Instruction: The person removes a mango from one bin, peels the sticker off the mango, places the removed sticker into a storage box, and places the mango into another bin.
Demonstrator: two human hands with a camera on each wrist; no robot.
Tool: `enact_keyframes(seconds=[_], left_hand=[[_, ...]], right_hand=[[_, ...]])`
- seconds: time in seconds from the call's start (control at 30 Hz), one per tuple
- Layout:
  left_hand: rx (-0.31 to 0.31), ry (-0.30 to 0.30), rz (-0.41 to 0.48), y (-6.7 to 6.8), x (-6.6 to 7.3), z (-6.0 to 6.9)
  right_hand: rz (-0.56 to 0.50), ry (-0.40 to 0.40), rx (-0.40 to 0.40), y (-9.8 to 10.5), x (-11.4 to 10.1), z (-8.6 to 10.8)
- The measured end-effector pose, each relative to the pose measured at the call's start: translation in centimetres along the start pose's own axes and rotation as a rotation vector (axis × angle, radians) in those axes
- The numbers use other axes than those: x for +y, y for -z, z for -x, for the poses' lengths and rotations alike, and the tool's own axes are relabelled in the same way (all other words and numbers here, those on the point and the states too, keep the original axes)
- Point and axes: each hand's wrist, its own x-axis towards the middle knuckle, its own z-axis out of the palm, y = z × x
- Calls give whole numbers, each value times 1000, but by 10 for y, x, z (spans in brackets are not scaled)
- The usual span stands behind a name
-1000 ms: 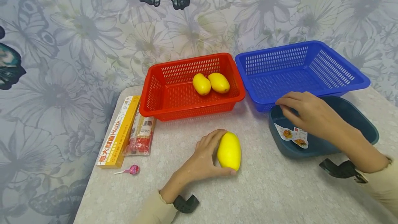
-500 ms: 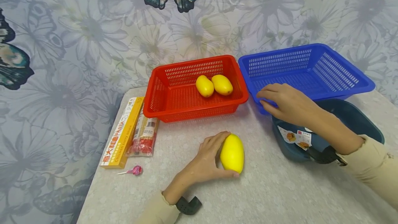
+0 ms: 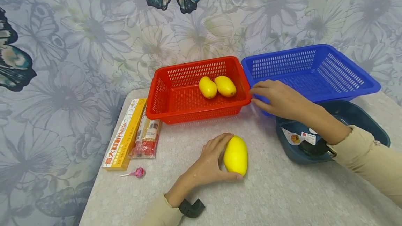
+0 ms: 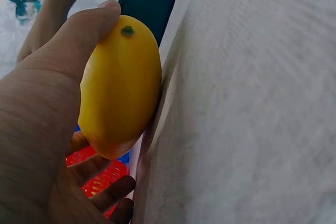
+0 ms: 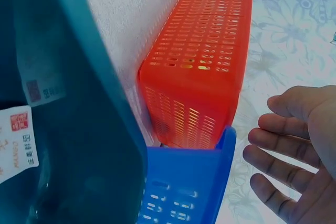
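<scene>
My left hand [image 3: 208,161] lies round a large yellow mango [image 3: 235,156] on the table, thumb at its near end and fingers along its far left side. In the left wrist view the mango [image 4: 123,85] shows a small green stem end beside the thumb. My right hand [image 3: 279,98] hovers over the left end of the blue basket [image 3: 282,53], fingertips by the right rim of the red basket [image 3: 194,112]. Its fingers are loosely bent and hold nothing, as the right hand [image 5: 299,150] also shows in the right wrist view. Two yellow mangoes [image 3: 216,86] lie in the red basket.
A dark teal basin [image 3: 301,158] with paper labels stands in front of the blue basket. At the left lie a pasta box [image 3: 124,135], a clear packet [image 3: 147,133] and a pink lollipop [image 3: 138,172]. A patterned wall covering [image 3: 94,27] rises behind the table.
My right hand has moved left from above the teal basin to the red basket's right edge. The left hand stays at the mango; the view has shifted slightly.
</scene>
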Motion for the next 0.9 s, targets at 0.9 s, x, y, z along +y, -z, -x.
enact_keyframes(seconds=[0.9], left_hand=[[59, -12, 22, 12, 5, 0]], right_hand=[[97, -40, -18, -20, -3, -15]])
